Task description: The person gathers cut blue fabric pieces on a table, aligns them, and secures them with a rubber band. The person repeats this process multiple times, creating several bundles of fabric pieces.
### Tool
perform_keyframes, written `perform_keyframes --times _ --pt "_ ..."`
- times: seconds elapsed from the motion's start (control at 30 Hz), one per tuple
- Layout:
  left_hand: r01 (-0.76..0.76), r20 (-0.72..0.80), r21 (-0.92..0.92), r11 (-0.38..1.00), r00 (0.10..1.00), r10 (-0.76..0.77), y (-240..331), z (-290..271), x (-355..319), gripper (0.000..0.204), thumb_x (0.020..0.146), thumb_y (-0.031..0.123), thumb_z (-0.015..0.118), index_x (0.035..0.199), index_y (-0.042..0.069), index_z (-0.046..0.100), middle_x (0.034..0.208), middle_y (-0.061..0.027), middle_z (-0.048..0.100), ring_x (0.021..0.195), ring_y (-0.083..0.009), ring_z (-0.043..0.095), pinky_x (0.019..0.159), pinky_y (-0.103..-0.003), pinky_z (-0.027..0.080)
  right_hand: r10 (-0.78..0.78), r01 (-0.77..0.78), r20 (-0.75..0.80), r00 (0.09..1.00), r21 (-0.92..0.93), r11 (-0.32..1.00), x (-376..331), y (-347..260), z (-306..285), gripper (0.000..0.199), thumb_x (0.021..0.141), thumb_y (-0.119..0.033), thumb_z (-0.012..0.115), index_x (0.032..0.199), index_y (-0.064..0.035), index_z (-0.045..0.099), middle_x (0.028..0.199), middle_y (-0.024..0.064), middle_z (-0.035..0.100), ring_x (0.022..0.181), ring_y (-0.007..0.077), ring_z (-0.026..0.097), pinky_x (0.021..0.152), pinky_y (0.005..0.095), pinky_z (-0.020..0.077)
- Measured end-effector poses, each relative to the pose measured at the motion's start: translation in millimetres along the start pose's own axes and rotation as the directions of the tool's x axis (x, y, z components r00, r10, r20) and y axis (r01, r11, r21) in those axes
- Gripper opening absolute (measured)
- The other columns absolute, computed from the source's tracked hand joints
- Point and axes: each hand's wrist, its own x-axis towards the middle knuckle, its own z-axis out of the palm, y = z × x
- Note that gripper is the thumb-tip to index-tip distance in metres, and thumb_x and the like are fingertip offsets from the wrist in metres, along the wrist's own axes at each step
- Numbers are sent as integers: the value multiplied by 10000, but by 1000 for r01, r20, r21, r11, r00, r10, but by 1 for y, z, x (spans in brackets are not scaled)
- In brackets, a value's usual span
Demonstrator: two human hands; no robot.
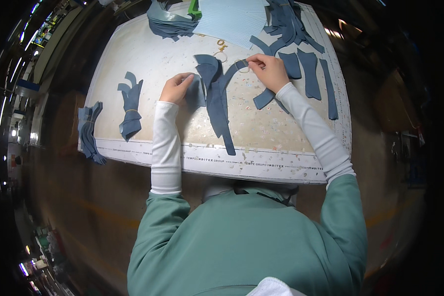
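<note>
My left hand (176, 88) has its thumb and fingertips pinched on a dark blue flat cut piece (196, 92), which hangs down beside its fingers. My right hand (269, 72) pinches a thin yellowish rubber band (241, 66), whose loop shows at the fingertips next to the end of a curved blue strip. Between the hands lies a loose bunch of long blue cut pieces (215, 93), fanned at the top and narrowing toward me. Whether my right fingers also grip the strip, I cannot tell.
Blue bundles tied with bands (131, 111) lie at the left, one overhanging the table's edge (87, 132). Loose blue pieces (309, 76) are at the right. Beyond are blue piles (170, 25), a light blue sheet (229, 22), a green tool (194, 8) and more rubber bands (221, 47).
</note>
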Motion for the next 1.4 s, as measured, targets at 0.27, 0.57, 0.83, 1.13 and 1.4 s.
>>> perform_keyframes --times 0.27,0.57,0.83,1.13,1.4 --pt "-322 -430 354 878 778 459 -11 -10 0 218 827 232 591 963 70 647 858 -93 676 820 -148 650 719 -266 496 -296 316 354 887 3 949 -48 -57 7 175 804 -203 598 886 -53 638 835 97 585 786 273 591 724 332 479" --pt "-110 -160 399 910 969 187 8 12 -16 325 850 359 513 773 106 702 596 -44 640 584 -167 630 608 -282 480 -84 204 247 965 -512 835 -80 -94 75 711 670 -401 676 1100 126 469 947 174 468 926 284 487 726 340 479" --pt "-169 -171 457 873 946 273 1 13 -18 295 820 363 554 796 104 693 654 -76 651 627 -229 636 632 -314 487 -49 135 283 958 -292 947 -54 -66 54 372 688 -140 619 1009 43 577 867 190 574 794 280 603 693 352 500" --pt "-432 -234 -58 900 882 409 22 6 -24 272 891 284 525 1027 66 617 984 -62 633 894 -171 581 791 -292 449 175 -593 601 780 620 514 -31 -89 -40 377 857 -120 532 1166 89 480 868 110 616 698 95 601 617 173 497" --pt "270 680 -733 624 300 669 62 43 -50 835 864 673 182 1306 -4 389 1182 -101 523 1052 -182 509 934 -317 376 -13 -694 792 610 543 474 -37 -91 -87 426 856 -163 510 1180 109 458 902 129 602 751 136 629 599 178 511"
